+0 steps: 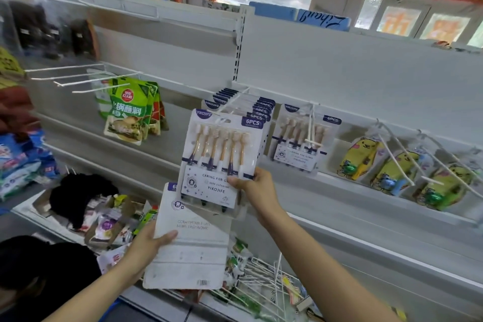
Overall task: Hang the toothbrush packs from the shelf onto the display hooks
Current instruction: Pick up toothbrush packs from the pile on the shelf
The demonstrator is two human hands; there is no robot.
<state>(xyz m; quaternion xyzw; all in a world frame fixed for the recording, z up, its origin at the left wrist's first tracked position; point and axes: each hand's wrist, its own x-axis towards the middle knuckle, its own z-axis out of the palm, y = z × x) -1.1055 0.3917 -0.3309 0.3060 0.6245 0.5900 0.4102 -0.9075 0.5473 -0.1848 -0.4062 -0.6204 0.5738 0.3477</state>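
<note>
Right hand [254,185] pinching white six-brush toothbrush pack [220,157]; left hand [151,243] gripping spare back-facing white pack [188,246]. Best to align hang-hole with white wire hook [232,103], then slide back.

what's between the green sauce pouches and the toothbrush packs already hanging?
Head view: only bare white back panel between the green pouches and the hung toothbrush packs; no hook or item there.
</note>
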